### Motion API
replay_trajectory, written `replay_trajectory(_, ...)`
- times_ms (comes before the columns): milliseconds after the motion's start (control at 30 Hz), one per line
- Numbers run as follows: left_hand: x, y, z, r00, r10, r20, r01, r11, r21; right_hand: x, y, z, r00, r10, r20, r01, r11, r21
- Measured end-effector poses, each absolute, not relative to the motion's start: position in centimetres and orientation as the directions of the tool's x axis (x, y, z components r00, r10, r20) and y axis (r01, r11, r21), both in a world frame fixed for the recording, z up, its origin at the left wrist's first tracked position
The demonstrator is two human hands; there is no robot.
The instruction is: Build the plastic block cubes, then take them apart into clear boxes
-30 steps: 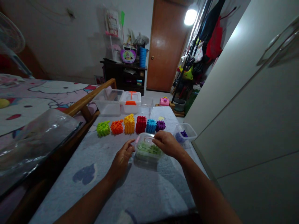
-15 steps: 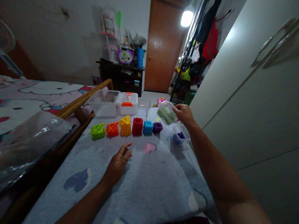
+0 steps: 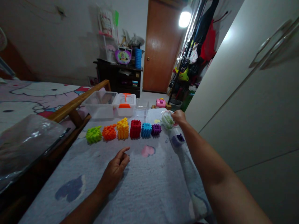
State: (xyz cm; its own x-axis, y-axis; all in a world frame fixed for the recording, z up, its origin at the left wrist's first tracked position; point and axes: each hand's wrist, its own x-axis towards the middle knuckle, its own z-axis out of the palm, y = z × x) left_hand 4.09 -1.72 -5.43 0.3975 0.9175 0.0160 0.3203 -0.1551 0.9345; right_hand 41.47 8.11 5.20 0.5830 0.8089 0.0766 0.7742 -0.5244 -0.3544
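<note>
My right hand [image 3: 179, 117] grips the edge of a clear plastic container [image 3: 167, 120] with light green contents, at the far right of the table. Just nearer stands another clear container [image 3: 177, 140] with purple pieces, partly hidden by my right arm. My left hand [image 3: 118, 166] holds nothing and rests over the cloth, index finger stretched out. Beyond it stands a row of interlocking block builds: lime green [image 3: 93, 134], orange [image 3: 109, 132], yellow [image 3: 122, 128], red [image 3: 135, 129], blue [image 3: 146, 130] and purple [image 3: 156, 129].
Behind the row stand a large clear bin [image 3: 99, 105], a lidded box with orange latches [image 3: 125, 105] and a small clear container [image 3: 142, 108]. A wooden bed rail [image 3: 77, 102] and plastic bag [image 3: 30, 137] lie left; a white wardrobe [image 3: 257, 109] rises right.
My right hand has moved the container with green contents away and lowered it beside the purple one, levelling it from its tilt. My left hand stays nearly in place. The view shifts slightly.
</note>
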Motion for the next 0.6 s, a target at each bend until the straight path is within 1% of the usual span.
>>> replay_trajectory(167, 4.1, -1.6, -5.8, 0.403, 0.915, 0.024, 0.326, -0.168, 0.930, 42.1, 8.5, 3.9, 0.601, 0.799, 0.021, 0.757, -0.561, -0.334)
replay_trajectory(367, 4.0, -1.6, -5.4, 0.412, 0.911, 0.014, 0.321, -0.160, 0.934, 42.6, 8.8, 3.6, 0.599, 0.801, -0.020, 0.756, -0.573, -0.316)
replay_trajectory(500, 4.1, -1.7, -5.7, 0.412, 0.911, 0.000, 0.315, -0.143, 0.938, 42.2, 8.3, 4.0, 0.595, 0.803, 0.035, 0.767, -0.554, -0.324)
replay_trajectory(600, 4.2, -1.7, -5.7, 0.396, 0.918, -0.012, 0.309, -0.121, 0.943, 41.5, 8.0, 4.8, 0.565, 0.818, 0.112, 0.789, -0.496, -0.362)
